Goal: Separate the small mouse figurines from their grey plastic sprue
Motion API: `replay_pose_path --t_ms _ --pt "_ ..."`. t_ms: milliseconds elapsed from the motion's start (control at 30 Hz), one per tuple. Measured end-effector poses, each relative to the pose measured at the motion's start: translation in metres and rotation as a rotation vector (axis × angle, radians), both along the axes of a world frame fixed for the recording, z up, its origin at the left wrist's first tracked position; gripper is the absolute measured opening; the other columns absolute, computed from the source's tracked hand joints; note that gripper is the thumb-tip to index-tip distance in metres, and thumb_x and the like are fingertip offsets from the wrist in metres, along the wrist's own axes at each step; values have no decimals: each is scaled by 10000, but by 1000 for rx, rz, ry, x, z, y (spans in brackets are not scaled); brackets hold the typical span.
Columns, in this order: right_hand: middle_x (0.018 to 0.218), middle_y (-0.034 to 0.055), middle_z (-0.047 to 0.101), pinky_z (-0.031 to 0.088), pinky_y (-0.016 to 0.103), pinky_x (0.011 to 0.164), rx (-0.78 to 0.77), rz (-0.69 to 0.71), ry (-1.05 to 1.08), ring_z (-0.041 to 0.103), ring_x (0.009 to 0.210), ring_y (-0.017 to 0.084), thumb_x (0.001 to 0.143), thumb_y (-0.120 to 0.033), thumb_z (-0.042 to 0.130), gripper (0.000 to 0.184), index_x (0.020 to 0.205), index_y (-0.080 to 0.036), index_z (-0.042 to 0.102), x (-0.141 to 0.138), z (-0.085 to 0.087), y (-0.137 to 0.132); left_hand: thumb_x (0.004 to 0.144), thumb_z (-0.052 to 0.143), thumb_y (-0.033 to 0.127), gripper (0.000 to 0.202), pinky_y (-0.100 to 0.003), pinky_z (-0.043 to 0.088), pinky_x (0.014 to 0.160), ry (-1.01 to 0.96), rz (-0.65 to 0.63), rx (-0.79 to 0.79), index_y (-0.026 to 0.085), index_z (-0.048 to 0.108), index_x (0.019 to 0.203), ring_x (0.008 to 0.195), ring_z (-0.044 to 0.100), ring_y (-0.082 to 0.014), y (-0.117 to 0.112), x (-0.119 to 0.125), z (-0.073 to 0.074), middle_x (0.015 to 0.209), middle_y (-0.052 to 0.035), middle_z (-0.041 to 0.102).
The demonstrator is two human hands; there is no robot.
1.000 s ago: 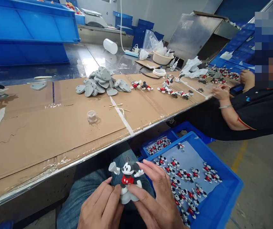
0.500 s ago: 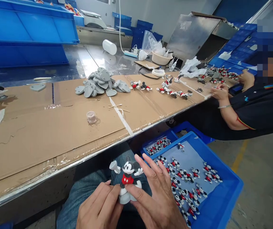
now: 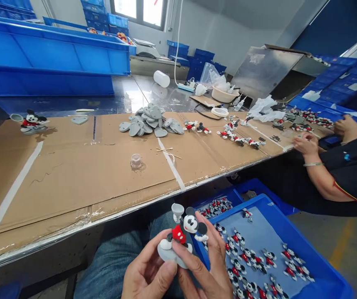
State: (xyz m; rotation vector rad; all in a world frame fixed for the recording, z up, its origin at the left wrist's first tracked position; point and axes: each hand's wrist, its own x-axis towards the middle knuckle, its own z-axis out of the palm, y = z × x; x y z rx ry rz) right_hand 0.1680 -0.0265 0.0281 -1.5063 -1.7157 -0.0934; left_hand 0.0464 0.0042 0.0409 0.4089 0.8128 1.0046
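A small cartoon mouse figurine (image 3: 183, 234) with black ears, red shorts and a grey heart-shaped base is held over my lap, tilted to the right. My left hand (image 3: 147, 274) grips the grey base from the left and below. My right hand (image 3: 206, 265) pinches the base with thumb and fingers and backs the figure. A blue bin (image 3: 309, 265) of several loose mouse figures on a grey sheet sits just right of my hands. A pile of grey heart bases (image 3: 150, 122) lies on the cardboard-covered table (image 3: 72, 174).
One finished figurine (image 3: 31, 122) stands at the table's far left, a small clear cup (image 3: 136, 160) near the middle. A co-worker's hands (image 3: 306, 145) work at the right among more figures (image 3: 237, 137). Blue crates (image 3: 50, 58) stand behind.
The figurine has been tipped from upright to leaning right and turned in both hands. My view has lifted and swung left, bringing the far-left figurine into sight.
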Motion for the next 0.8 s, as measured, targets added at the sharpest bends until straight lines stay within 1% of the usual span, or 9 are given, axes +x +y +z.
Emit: replay_pose_path --t_ms 100,167,233,300,367,467,567,700,800 --pt "1630 54 194 446 606 986 -45 -19 46 345 1404 384 877 -65 537 491 1277 -347 579 -3 -4 -6 595 919 388 514 -282 571 862 55 45 2 213 777 1057 979 727 -260 9 -5 1 1051 -108 771" --pt "1600 76 279 461 571 1004 -57 -44 35 411 1376 363 888 -96 543 455 1290 -309 568 4 1 -9 609 901 425 568 -278 568 866 110 33 8 201 756 1111 997 720 -258 15 -13 2 1038 -108 773" --pt "1461 65 497 464 527 1033 -29 22 -35 519 1294 317 869 -67 564 443 1244 -301 599 16 15 -8 628 881 460 580 -258 571 835 170 8 23 199 746 1129 956 725 -241 19 -21 2 1005 -96 777" --pt "1235 54 674 500 437 1008 -72 237 -106 590 1204 257 863 -46 575 433 1238 -261 603 25 32 -1 631 876 474 518 -220 568 788 238 -6 56 200 767 1057 894 726 -215 19 -26 2 967 -80 780" --pt "1206 74 690 500 414 979 -124 241 -83 585 1191 248 880 -55 585 375 1217 -219 603 28 50 9 630 876 478 440 -196 564 764 294 -9 83 203 785 961 868 722 -202 17 -28 2 940 -67 780" --pt "1170 55 713 412 459 1005 -142 249 -139 563 1191 274 879 -86 610 325 1179 -211 621 20 66 23 635 871 471 395 -181 566 777 345 -2 109 236 800 944 881 716 -193 12 -30 2 968 -48 773" --pt "1028 18 748 370 454 971 -229 322 -158 616 1066 264 876 -106 614 261 1112 -213 640 11 68 31 628 877 444 382 -156 570 728 390 18 200 277 807 966 811 698 -158 8 -31 0 1039 -27 751" --pt "867 27 717 410 391 845 -402 360 -50 631 827 202 869 -109 605 120 948 -189 645 4 59 33 646 872 434 373 -145 571 667 378 24 240 314 800 993 676 663 -119 6 -32 -2 817 6 746" --pt "884 29 713 405 364 813 -433 341 17 618 834 199 862 -110 611 124 948 -193 643 0 55 31 635 880 436 353 -161 581 648 377 52 232 311 807 957 640 671 -122 5 -31 1 826 8 768"
